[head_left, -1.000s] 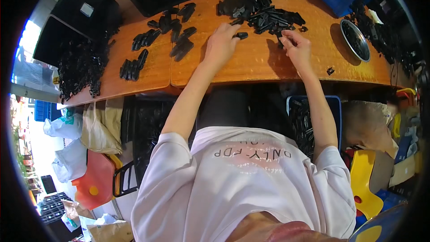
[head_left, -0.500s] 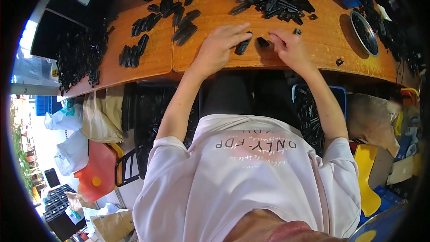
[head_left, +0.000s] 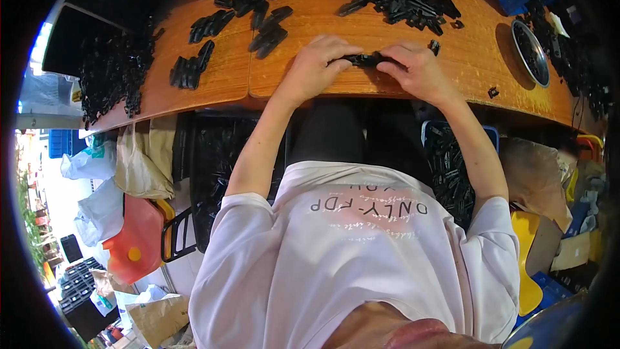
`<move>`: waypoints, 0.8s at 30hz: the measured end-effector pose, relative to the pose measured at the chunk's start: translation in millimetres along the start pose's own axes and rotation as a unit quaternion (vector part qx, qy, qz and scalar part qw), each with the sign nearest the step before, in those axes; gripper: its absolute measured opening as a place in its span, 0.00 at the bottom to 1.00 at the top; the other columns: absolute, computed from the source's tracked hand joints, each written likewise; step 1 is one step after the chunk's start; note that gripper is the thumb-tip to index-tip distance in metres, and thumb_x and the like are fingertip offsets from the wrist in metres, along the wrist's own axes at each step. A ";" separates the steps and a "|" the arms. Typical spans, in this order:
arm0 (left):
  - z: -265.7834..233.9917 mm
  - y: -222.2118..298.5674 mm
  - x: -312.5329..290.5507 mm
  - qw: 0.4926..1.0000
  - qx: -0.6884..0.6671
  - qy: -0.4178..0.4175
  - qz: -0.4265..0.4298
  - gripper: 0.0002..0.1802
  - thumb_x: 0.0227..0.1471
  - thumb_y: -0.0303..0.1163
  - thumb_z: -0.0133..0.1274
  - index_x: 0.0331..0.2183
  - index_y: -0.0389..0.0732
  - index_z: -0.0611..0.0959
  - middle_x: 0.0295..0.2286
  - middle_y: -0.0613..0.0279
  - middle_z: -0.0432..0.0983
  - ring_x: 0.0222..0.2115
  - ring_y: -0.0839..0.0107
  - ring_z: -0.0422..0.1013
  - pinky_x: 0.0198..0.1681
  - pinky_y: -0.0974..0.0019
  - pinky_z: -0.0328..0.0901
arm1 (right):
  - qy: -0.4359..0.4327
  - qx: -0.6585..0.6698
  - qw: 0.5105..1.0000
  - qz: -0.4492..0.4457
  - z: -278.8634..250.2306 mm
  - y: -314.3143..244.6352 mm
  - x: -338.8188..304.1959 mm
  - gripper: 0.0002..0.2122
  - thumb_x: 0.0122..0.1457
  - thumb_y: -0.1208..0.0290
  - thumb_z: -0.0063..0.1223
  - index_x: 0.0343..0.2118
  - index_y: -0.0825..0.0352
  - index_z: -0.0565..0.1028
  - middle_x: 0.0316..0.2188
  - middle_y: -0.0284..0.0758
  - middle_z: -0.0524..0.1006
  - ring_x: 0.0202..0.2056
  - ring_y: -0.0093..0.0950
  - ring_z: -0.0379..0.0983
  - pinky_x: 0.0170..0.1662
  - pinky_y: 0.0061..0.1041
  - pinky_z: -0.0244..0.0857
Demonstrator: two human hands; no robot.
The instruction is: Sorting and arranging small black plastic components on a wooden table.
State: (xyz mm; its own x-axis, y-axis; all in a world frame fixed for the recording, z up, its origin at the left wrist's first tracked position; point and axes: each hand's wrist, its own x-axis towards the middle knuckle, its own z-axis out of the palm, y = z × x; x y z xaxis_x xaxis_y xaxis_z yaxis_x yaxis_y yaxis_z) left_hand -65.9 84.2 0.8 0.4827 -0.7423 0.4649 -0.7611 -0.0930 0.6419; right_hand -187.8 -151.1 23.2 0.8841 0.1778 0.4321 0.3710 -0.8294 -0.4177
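Left hand [head_left: 326, 64] and right hand [head_left: 408, 68], both gripping black pieces [head_left: 365, 60], seemingly end to end, over the tabletop [head_left: 310, 16].

Forearms [head_left: 258, 139] extend forward, both hands [head_left: 316, 68] facing inward, fingers [head_left: 342, 49] curled.

Slim black parts [head_left: 361, 60], held crosswise, touching

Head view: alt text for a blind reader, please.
A person's left hand and right hand grip black plastic parts between them near the front edge of a wooden table. Beyond lies a heap of similar parts, with smaller clusters left and a metal bowl right.
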 end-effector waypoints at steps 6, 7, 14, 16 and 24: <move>-3.8 5.3 0.8 1.000 -0.017 0.005 -0.011 0.18 0.49 0.24 0.61 0.45 0.42 0.87 0.37 0.55 0.82 0.42 0.56 0.75 0.48 0.59 0.69 | 0.002 0.001 1.000 0.007 3.7 -4.6 2.5 0.10 0.56 0.72 0.66 0.39 0.70 0.80 0.36 0.41 0.80 0.36 0.44 0.78 0.37 0.36 0.72; -4.8 8.4 1.7 0.999 -0.026 0.000 -0.029 0.18 0.49 0.24 0.62 0.45 0.42 0.87 0.37 0.55 0.82 0.42 0.56 0.75 0.47 0.60 0.69 | -0.009 -0.022 1.000 -0.008 1.5 -3.2 3.0 0.10 0.56 0.72 0.66 0.39 0.70 0.80 0.36 0.41 0.80 0.36 0.44 0.78 0.37 0.36 0.72; -6.4 5.2 -0.6 0.999 -0.027 0.008 -0.034 0.18 0.48 0.24 0.62 0.44 0.42 0.87 0.37 0.57 0.83 0.39 0.59 0.76 0.45 0.61 0.70 | -0.098 -0.071 0.992 -0.045 -12.2 -16.8 19.8 0.07 0.54 0.72 0.63 0.34 0.68 0.78 0.32 0.41 0.78 0.37 0.44 0.77 0.38 0.40 0.71; -8.1 8.9 1.8 0.998 -0.034 -0.006 -0.046 0.18 0.48 0.24 0.62 0.44 0.42 0.87 0.38 0.56 0.83 0.40 0.59 0.76 0.45 0.61 0.70 | -0.079 -0.055 0.993 -0.065 -5.0 -12.1 21.9 0.07 0.52 0.72 0.63 0.32 0.68 0.78 0.31 0.41 0.78 0.36 0.44 0.76 0.37 0.41 0.70; -7.9 9.8 3.8 0.996 -0.060 0.004 -0.072 0.20 0.47 0.22 0.61 0.45 0.40 0.86 0.40 0.53 0.82 0.44 0.54 0.75 0.48 0.57 0.70 | 0.085 -0.024 0.992 -0.091 37.7 -15.2 27.6 0.09 0.48 0.71 0.67 0.30 0.64 0.77 0.29 0.40 0.75 0.32 0.43 0.75 0.34 0.40 0.70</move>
State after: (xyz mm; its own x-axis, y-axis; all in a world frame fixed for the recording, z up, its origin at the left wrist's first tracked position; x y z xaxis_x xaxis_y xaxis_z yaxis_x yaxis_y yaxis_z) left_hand -68.1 85.8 13.7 0.5862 -0.7221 0.3673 -0.6269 -0.1171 0.7703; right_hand -158.3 -113.7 11.4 0.7411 0.2386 0.6275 0.5028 -0.8167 -0.2833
